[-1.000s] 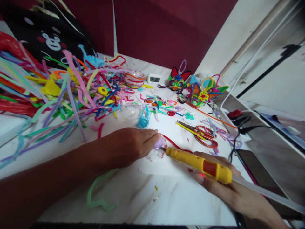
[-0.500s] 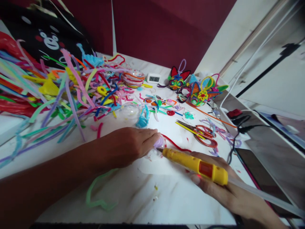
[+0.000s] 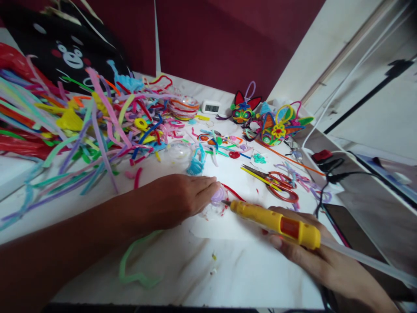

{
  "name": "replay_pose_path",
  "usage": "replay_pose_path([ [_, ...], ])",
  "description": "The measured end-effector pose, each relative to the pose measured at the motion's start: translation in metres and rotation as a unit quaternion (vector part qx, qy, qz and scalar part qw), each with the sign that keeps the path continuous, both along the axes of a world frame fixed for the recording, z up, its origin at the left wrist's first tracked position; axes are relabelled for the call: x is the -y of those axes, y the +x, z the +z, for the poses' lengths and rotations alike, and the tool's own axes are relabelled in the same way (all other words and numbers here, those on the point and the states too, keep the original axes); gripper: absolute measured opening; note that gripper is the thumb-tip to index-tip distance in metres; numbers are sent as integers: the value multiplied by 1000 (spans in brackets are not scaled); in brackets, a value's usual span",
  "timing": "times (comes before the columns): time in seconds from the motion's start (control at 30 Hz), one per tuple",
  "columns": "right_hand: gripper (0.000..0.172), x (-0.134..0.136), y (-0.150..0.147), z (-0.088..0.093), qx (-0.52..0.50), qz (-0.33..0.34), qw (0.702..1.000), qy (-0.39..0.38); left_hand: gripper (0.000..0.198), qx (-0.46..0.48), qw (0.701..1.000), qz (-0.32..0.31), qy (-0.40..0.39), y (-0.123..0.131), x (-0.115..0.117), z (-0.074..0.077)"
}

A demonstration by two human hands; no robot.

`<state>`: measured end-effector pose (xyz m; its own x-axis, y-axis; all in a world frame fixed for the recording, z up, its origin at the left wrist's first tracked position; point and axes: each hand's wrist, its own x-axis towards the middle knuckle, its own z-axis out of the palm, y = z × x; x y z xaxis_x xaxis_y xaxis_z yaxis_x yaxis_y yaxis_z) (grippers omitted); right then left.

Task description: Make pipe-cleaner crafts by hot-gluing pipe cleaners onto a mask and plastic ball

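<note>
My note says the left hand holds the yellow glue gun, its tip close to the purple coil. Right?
Wrong hand: the head view shows the right hand holding the yellow glue gun. Its tip is close to the purple coil, as noted.

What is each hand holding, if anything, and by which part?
The right hand holds the yellow glue gun under its body's rear half, handle hidden. The left hand is at the lilac coil; whether it grips it cannot be told.
</note>
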<state>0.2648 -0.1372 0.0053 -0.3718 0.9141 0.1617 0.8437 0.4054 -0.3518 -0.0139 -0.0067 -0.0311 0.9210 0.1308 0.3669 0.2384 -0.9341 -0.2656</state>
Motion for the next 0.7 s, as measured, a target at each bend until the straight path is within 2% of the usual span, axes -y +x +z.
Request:
replay_pose_path([
  [0.13, 35, -2, -4, 2, -22, 11, 999, -22, 33, 30, 999, -15, 21, 1, 0, 1],
  [0.3, 17, -6, -13, 9, -65, 36, 995, -60, 34, 21, 1000, -1, 5, 1, 0, -1],
  [0.53, 20, -5, -15, 7, -64, 40, 996, -48, 33, 42, 999, -16, 23, 1, -1, -4],
  [0.7, 15, -7, -20, 7, -83, 51, 994, -51, 35, 16, 1000, 7, 7, 1, 2, 0],
])
